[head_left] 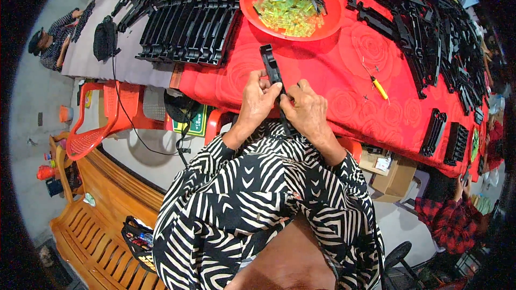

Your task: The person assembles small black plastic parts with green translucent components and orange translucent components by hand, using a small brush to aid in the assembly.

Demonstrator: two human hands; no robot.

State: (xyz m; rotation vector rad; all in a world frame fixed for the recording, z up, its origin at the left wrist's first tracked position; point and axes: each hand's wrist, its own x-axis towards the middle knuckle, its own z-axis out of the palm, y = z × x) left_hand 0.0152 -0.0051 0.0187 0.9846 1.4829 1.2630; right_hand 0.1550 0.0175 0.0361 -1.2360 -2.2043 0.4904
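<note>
Between my two hands is a long black plastic part point(272, 69), tilted over the table's near edge. My left hand point(256, 99) grips its middle, the thumb pressed along it. Just below, my right hand point(307, 106) closes on the lower stretch, its fingers curled in; whether it pinches a smaller piece there is hidden. Ahead on the red cloth stands a red basin point(332, 26) with small clear-yellow plastic pieces point(287, 13) and black parts. A screwdriver with a yellow handle point(380, 89) lies to the right of my hands.
A row of black parts point(188, 31) stands at the left, and a large pile point(424, 27) covers the right. A black cap-like item point(106, 40) trails a cord. Left are a red plastic chair point(115, 104) and wooden bench point(102, 209). Other people sit far left and right.
</note>
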